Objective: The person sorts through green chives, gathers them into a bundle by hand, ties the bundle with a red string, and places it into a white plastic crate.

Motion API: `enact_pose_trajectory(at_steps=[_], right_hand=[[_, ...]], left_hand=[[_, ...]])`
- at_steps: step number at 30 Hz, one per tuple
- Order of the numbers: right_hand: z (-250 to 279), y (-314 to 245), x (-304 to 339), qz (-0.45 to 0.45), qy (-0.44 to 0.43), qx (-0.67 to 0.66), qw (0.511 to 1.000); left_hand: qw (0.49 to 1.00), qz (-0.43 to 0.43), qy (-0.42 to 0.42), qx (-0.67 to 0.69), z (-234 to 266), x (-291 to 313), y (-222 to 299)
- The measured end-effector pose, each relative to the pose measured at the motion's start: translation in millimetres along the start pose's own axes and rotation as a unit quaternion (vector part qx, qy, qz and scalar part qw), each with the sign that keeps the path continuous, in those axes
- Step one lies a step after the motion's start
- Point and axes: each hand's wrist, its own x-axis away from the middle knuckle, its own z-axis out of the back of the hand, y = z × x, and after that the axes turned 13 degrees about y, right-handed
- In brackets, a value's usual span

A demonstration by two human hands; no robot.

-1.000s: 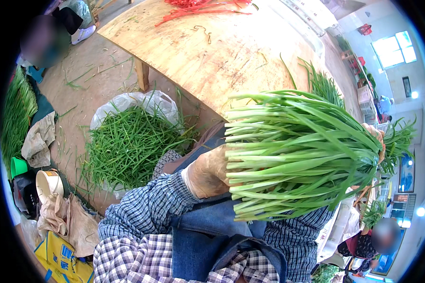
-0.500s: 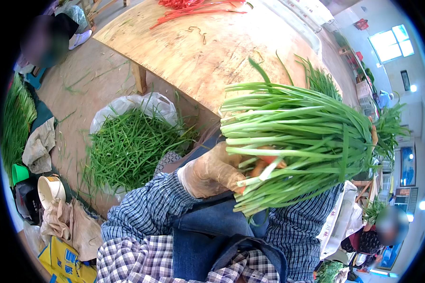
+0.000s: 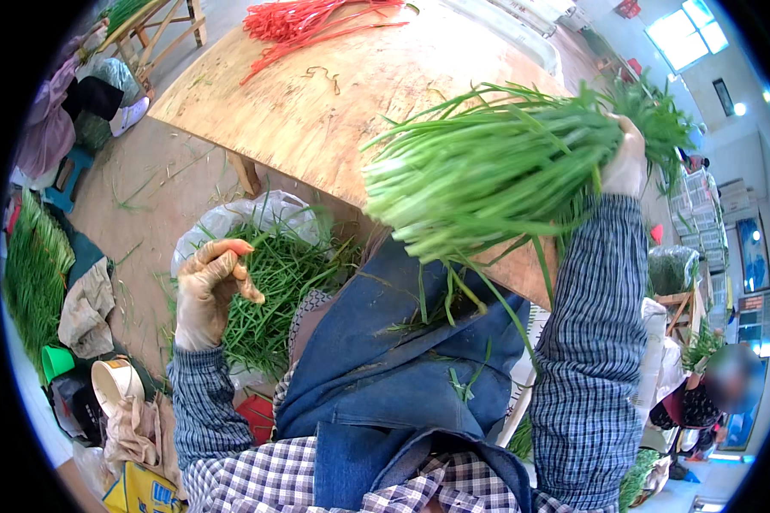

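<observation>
Left hand (image 3: 214,286): gloved, held off the near left corner of the table (image 3: 316,111), above an open plastic bag of loose greens (image 3: 269,291); fingers half curled, holding nothing.

Loose greens: thin, limp blades, heaped and tangled in a crinkled white bag on the floor.

Bundle of green stalks (image 3: 496,171): held in the air over the near edge of the table, above the blue apron (image 3: 385,359). Long, slender stalks, smooth and probably a little slick, pale at the cut ends, darker toward the leafy tips. Judged light for its bulk, springy rather than stiff, easily bruised or snapped; stray stalks hung loose below it. Best gripped round the middle or toward the leafy end, where the stalks pack tight.

Right hand (image 3: 626,162): gloved, closed round the bundle near its leafy end.

Table: bare wood, worn, with red ties (image 3: 308,21) at its far edge.
</observation>
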Motion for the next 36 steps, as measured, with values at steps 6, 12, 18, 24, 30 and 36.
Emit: enact_pose_trajectory(at_steps=[6, 12, 18, 24, 30, 36], right_hand=[[-18.1, 31.4, -67.3, -0.149, 0.176, -0.110, 0.967], [-56.0, 22.9, -42.6, -0.103, 0.206, -0.047, 0.972], [-59.0, 33.8, -54.0, -0.112, 0.218, -0.004, 0.970], [-65.4, 43.0, -61.2, -0.007, 0.144, 0.240, 0.960], [-48.5, 61.7, -79.0, 0.228, 0.052, 0.468, 0.852], [-60.5, 58.8, -69.2, 0.172, 0.059, 0.448, 0.876]], left_hand=[[0.795, -0.451, -0.042, -0.403, -68.8, 11.6, -12.4], [0.674, -0.611, -0.091, -0.405, -176.7, -6.3, -23.2], [0.618, -0.569, -0.269, -0.471, -156.9, -33.1, -49.5], [0.486, -0.385, -0.225, -0.752, -20.3, -18.3, -31.3], [0.545, -0.605, -0.216, -0.539, -167.0, 8.1, -27.5], [0.484, -0.682, -0.174, -0.520, -203.8, -16.2, -71.0]])
